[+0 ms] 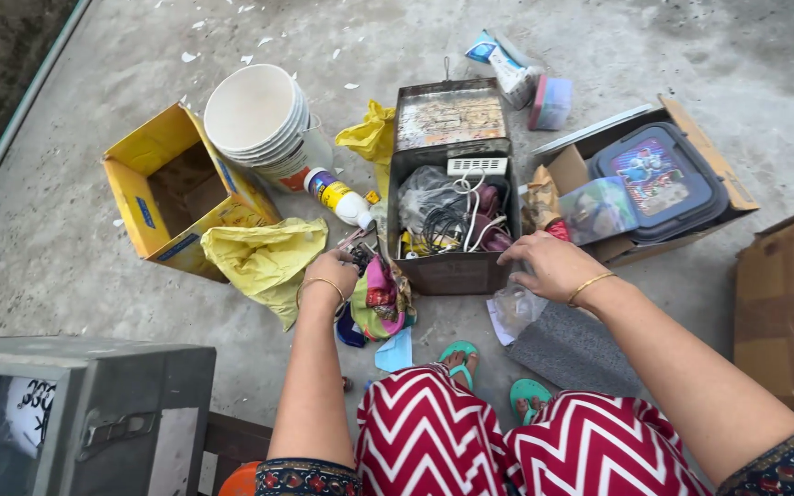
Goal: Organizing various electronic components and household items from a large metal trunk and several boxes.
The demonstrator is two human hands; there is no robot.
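Head view: left hand (328, 276) curled round small items beside the yellow bag (266, 257), grip hidden so can't tell what it holds. Right hand (551, 264) spread open, palm down, holding nothing, fingertips at front right corner of the metal box (452, 271). Cables (457, 216) inside look tangled & could snag fingers, tipping the box
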